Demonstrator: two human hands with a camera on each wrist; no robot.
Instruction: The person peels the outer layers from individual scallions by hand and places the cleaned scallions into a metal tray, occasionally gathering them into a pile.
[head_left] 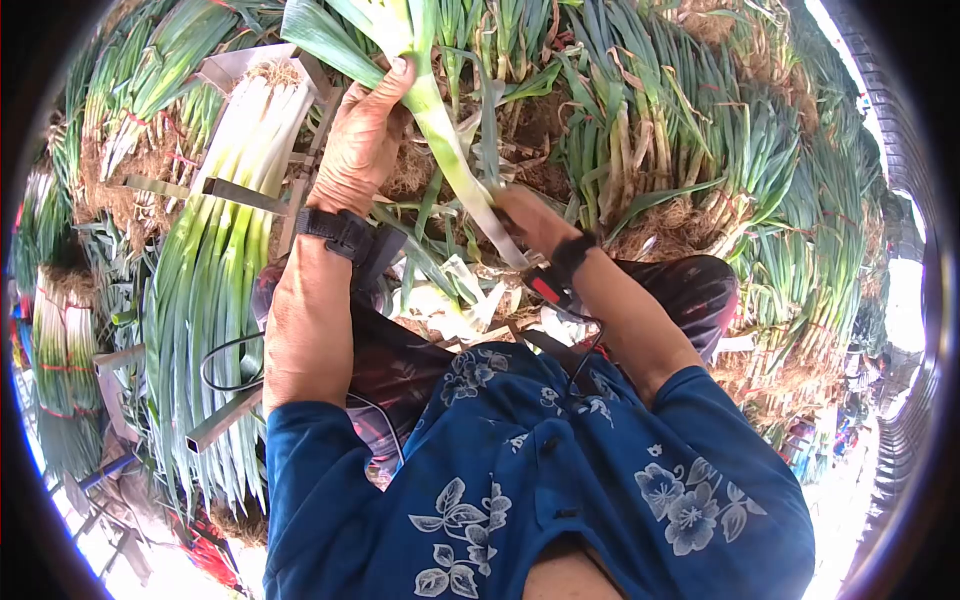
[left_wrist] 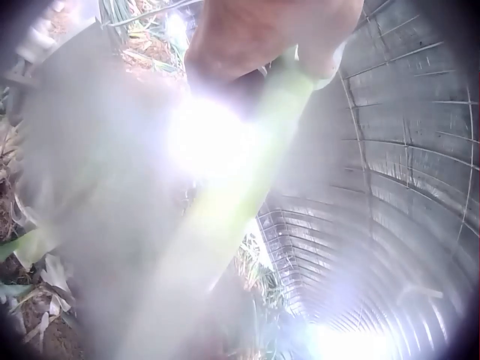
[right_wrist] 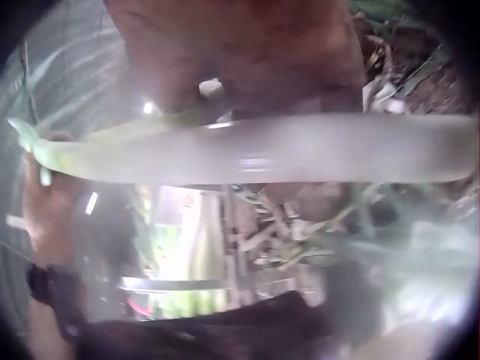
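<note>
A thick leek (head_left: 437, 125), green above and pale toward its lower end, slants across the head view in front of the lap. My left hand (head_left: 362, 145) grips it just below the spreading leaves, with the thumb along the stalk. Lower down, my right hand (head_left: 537, 220), blurred, has its fingers curled at the pale part of the stalk. In the right wrist view, that stalk (right_wrist: 300, 150) runs straight across below the right hand (right_wrist: 247, 60). Glare covers much of the left wrist view, where the left hand (left_wrist: 274, 34) holds the green stalk (left_wrist: 244, 180).
At left, a bundle of leeks (head_left: 235, 190) lies root end up in a metal frame (head_left: 225, 420). Rooted leek bundles (head_left: 670, 150) stand ahead and to the right. Peeled leaf scraps (head_left: 455, 300) litter the ground between the knees. Cables (head_left: 230, 345) hang near the forearms.
</note>
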